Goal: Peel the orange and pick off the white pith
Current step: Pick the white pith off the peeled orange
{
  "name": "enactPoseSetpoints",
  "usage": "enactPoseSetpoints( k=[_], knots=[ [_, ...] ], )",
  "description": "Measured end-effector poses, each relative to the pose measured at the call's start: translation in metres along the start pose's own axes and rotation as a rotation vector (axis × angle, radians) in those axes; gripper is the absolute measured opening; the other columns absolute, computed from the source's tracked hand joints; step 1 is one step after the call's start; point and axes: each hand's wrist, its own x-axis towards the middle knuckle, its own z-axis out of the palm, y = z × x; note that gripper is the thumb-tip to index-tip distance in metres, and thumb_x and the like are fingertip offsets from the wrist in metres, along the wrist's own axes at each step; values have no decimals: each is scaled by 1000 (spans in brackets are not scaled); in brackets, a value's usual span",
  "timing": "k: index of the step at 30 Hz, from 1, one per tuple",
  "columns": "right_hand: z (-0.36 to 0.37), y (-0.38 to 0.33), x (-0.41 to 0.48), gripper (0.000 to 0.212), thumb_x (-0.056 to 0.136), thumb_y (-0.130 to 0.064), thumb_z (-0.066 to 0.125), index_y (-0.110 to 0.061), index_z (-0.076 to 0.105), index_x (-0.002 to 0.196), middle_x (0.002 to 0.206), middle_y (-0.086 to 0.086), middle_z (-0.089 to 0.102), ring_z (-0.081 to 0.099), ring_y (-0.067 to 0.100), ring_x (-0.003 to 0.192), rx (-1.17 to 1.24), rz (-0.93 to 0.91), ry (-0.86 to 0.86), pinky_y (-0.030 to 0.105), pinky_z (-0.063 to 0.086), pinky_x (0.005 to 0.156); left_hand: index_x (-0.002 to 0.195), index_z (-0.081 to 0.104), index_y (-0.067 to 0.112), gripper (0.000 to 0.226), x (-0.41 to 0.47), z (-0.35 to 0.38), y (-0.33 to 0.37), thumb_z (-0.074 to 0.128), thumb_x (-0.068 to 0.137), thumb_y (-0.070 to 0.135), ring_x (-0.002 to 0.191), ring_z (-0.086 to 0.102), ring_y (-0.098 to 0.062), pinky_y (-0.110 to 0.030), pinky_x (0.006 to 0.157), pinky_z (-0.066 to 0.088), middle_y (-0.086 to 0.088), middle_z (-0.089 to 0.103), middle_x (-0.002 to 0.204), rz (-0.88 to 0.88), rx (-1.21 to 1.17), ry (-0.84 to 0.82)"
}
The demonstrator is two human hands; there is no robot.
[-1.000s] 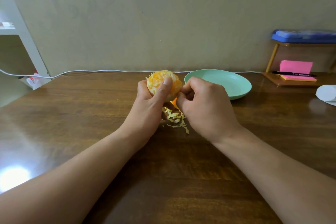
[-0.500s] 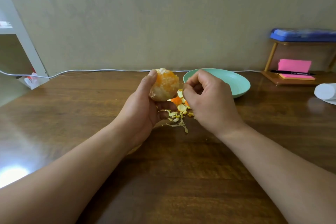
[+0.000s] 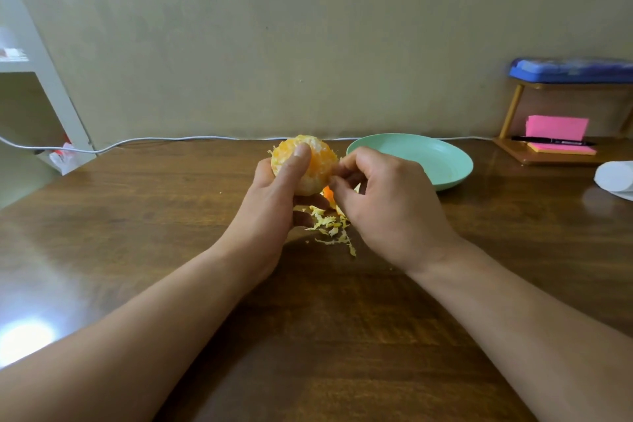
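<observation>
Both hands busy: left hand (image 3: pixel 274 212) cups the orange (image 3: pixel 317 166) above the counter (image 3: pixel 164 216), thumb across it; right hand (image 3: pixel 387 212) pinches pith (image 3: pixel 331 164) at its right edge. Bare fruit looks soft and slippery, so I'd grip lightly and tug threads only.

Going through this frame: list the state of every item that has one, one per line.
orange: peeled, white pith patches on it, held above the table.
left hand: grips the orange, thumb across its front.
right hand: fingertips pinch at the orange's right side.
pith scraps: loose pile on the table under the hands.
plate: upright on the table, right of the orange.
</observation>
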Motion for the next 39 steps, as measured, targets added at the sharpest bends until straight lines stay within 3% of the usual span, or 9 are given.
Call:
enactPoseSetpoints(
  k=[3,7,12,18,23,28,34,37,39],
  knots=[
    [0,-1,0,10,98,-29,77,-20,75,100,83,-9,74,68,9,71,47,63,-7,38,61,67,134,53,19,51,0,1,-1,60,102,58,87,75,-19,-39,72,54,-4,75,106,55,83,20],
    [0,-5,-1,13,94,-32,79,-24,72,87,71,-12,70,68,8,68,165,185,-17,34,59,63,132,51,19,61,-2,1,-1,63,94,65,90,74,-20,-39,71,56,-8,72,115,119,169,-7],
    [3,-10,-2,24,88,-29,83,-20,65,75,63,-8,65,57,6,56,321,280,-19,22,46,50,130,53,19,59,-3,2,-2,63,92,63,89,73,-19,-41,72,57,-9,71,116,148,173,-5],
    [3,-11,-1,23,84,-18,82,-16,61,73,59,-8,57,47,6,55,393,304,-8,23,42,51,132,56,20,59,-4,4,1,61,91,62,87,73,-16,-39,72,53,-3,74,108,78,84,8],
    [1,-5,0,20,87,-16,79,-13,62,75,61,-6,58,48,6,57,366,286,10,21,41,51,138,59,11,62,-1,3,3,59,97,58,86,70,-25,-41,71,50,-19,74,114,4,-15,-22],
    [2,3,1,19,88,-14,72,-17,60,74,60,-11,55,47,7,57,319,321,40,21,39,51,135,63,6,59,-1,3,13,42,109,54,68,64,-21,-33,63,43,-17,72,107,-125,-169,-86],
    [-1,0,1,19,103,-23,65,-21,69,85,71,-6,66,59,9,65,320,261,44,33,52,59,113,71,7,64,-5,0,19,40,104,62,62,56,-23,-31,58,47,-17,72,96,-229,-293,-129],
    [0,-11,-3,3,99,-29,73,-27,71,98,81,-10,70,66,13,74,338,204,23,37,58,70,106,73,12,59,-5,-2,19,43,102,61,60,53,-21,-28,58,47,-14,71,96,-255,-377,-164],
    [2,-16,-5,11,95,-33,77,-29,69,102,83,-11,69,65,14,73,336,200,22,40,59,72,110,71,11,56,-5,-4,18,44,101,59,61,52,-20,-27,55,46,-12,69,98,-263,-435,-190]
  ],
)
